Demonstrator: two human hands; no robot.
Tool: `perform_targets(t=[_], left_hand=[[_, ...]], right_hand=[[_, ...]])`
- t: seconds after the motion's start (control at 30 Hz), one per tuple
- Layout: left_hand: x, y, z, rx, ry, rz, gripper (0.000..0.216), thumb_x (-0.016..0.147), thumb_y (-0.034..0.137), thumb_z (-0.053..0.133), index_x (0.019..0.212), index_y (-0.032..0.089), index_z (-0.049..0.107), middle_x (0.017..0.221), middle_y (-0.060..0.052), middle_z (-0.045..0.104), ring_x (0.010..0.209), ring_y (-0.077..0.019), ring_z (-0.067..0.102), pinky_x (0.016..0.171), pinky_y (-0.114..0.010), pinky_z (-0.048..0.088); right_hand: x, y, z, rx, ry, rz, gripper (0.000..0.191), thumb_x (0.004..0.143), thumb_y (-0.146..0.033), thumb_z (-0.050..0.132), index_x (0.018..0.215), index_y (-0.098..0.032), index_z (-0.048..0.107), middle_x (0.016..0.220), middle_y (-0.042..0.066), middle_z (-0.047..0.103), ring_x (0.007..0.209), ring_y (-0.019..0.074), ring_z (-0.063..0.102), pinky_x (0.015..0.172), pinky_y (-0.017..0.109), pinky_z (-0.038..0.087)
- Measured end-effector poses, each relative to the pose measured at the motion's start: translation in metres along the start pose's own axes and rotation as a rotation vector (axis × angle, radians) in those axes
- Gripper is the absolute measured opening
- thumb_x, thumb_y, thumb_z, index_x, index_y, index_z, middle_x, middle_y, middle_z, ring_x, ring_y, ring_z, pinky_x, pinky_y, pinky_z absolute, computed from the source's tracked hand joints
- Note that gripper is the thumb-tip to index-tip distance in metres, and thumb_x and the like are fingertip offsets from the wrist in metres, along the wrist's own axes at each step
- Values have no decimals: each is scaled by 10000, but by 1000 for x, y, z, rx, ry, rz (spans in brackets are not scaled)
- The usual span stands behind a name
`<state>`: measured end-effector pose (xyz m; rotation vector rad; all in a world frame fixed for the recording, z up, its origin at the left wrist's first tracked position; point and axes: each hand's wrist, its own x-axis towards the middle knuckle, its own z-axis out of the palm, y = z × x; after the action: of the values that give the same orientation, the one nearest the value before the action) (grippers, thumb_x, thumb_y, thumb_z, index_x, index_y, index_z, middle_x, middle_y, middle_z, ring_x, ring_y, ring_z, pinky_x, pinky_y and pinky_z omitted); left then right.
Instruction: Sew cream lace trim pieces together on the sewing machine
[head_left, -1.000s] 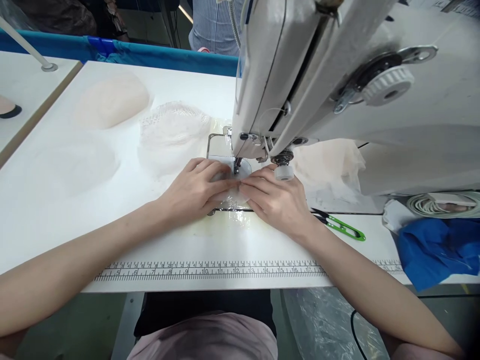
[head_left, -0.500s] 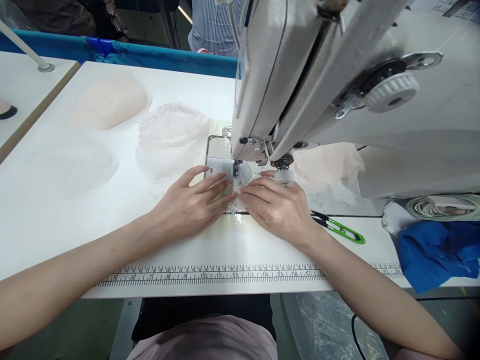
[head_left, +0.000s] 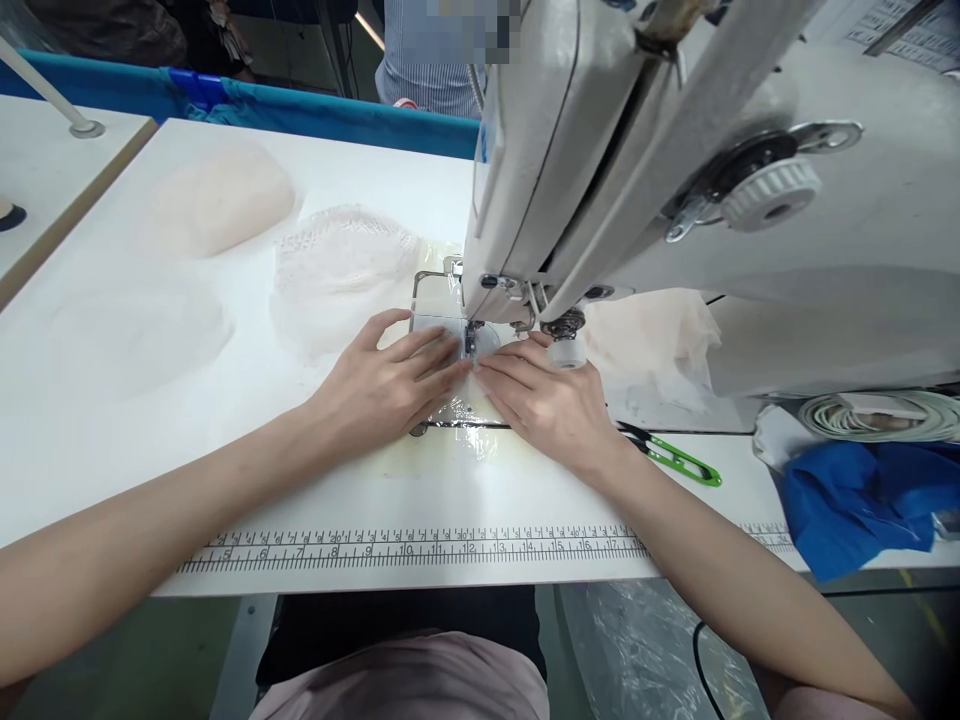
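The left hand [head_left: 382, 385] lies flat, fingers spread, pressing a small, thin, pale piece of fabric [head_left: 461, 405] down on the needle plate [head_left: 439, 325]. The right hand [head_left: 547, 400] lies open and flat as well, its fingertips meeting those of the left just in front of the presser foot [head_left: 471, 342]. Neither hand grips anything; both pin the piece against the surface [head_left: 315, 500]. The piece sits directly under the fingers, its far edge at or under the foot, though the hands hide whether the needle is in it.

Judging by how things lie, the sewing of this piece looks to be at or near its start: most of the fabric is on the near side of the foot, and no stitched length shows behind it.

Outward, the sewing machine [head_left: 675, 180] rises over the hands. To the left lie a lace cup [head_left: 337, 270] and two paler padded cups [head_left: 221, 195], apparently waiting. Right of the machine's foot lies crumpled pale fabric [head_left: 652, 330], then green thread snips [head_left: 671, 458] and a blue cloth [head_left: 855, 500]. A printed ruler [head_left: 420, 548] runs along the near edge.
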<state>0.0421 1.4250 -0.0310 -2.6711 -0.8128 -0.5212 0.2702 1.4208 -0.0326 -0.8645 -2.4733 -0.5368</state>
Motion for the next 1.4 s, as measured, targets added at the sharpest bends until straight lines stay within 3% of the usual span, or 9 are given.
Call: perform_targets(t=[0.4,1.2,1.4], left_hand=[[0,1,0,-23,22,4,237,990,140,476,1179,125,618,1184,-67,704,1124,-220,661,1019,-507,420],[1,-6,11,-156,54,-74,302,970,143,476,1208,197,655,1197,-71,699,1127,-238,660,1080,-505,364],[2,-6,12,-162,43,-91,323,969,138,471,1232,226,637,1221,-64,687,1133,-237,657,1067,-523,373]], right_hand=[[0,0,1,-13,-2,18,186,931,-115,549,911,-173,725,969,-12,771,843,154,673,825,326,502],[0,1,7,68,-129,146,215,955,-162,529,1032,-154,729,963,94,759,948,208,662,793,349,525],[1,2,7,67,-160,163,223,949,-157,530,1060,-176,723,1048,98,746,986,216,652,762,342,538]])
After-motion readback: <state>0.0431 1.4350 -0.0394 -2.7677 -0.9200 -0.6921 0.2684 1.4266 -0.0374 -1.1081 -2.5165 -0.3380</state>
